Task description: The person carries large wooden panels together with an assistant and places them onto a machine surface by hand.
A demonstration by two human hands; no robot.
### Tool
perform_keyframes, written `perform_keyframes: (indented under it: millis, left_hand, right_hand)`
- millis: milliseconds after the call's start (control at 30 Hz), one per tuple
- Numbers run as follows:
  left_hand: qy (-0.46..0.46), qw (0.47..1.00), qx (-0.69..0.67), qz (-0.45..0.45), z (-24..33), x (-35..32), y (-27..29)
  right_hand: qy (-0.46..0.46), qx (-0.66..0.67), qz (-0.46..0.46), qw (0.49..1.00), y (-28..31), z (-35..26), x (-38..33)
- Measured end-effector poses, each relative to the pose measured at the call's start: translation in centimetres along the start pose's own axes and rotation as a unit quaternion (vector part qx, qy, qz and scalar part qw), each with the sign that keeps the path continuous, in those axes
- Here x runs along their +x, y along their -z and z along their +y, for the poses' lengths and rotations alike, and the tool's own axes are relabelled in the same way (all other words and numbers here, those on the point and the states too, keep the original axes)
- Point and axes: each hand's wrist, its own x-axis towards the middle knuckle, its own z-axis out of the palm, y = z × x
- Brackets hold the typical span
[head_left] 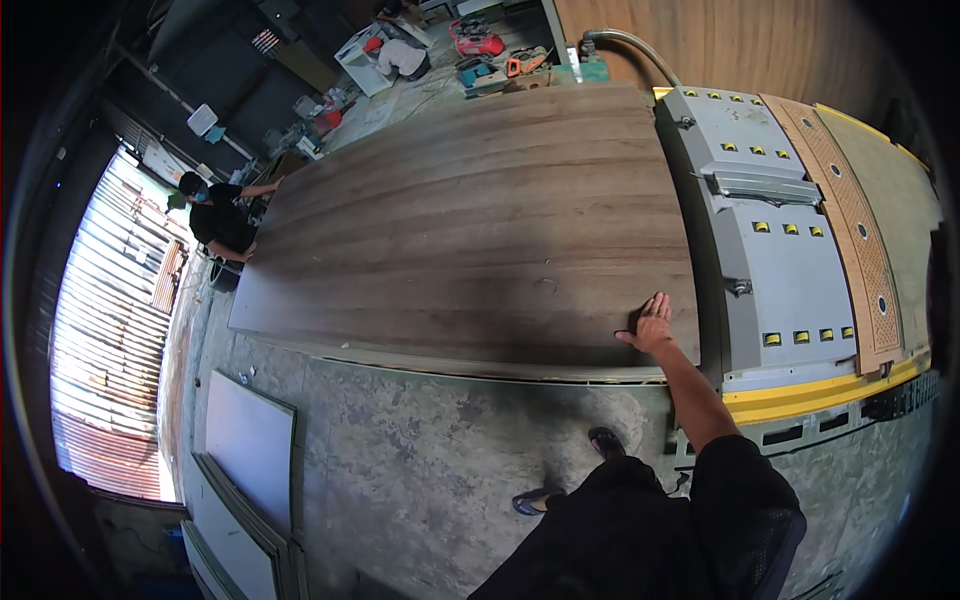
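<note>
A large wood-grain panel [470, 230] lies flat, partly over a grey machine table [790, 260]. My right hand [653, 325] rests flat on the panel's near right corner, palm down with the thumb spread to the left, gripping nothing. My left hand is out of view. At the panel's far left end a person in a dark shirt [220, 220] has both hands at its edge.
The machine table has a yellow front rim [820, 392] and a perforated brown strip [850, 220]. Grey boards [250, 450] lean at the lower left on the concrete floor. Power tools and clutter [480, 50] lie beyond the panel. My sandalled feet [570, 470] stand by the panel's near edge.
</note>
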Motion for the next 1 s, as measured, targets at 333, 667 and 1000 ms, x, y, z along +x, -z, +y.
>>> perform_keyframes:
  millis: [333,667,1000]
  left_hand:
    - [-0.077,0.964,-0.252,0.032,-0.6,2.7,3.9]
    - [-0.064,0.94,-0.328,0.074,-16.2,3.7,2.1]
    - [-0.055,0.969,-0.237,0.044,-29.4,1.3,1.1]
  right_hand:
    - [0.012,-0.154,-0.13,0.979,4.1,-1.5,5.2]
    - [0.144,0.139,0.017,0.98,-9.6,-28.7,-15.5]
    - [0.086,0.095,-0.378,0.917,-15.0,-34.3,-27.0]
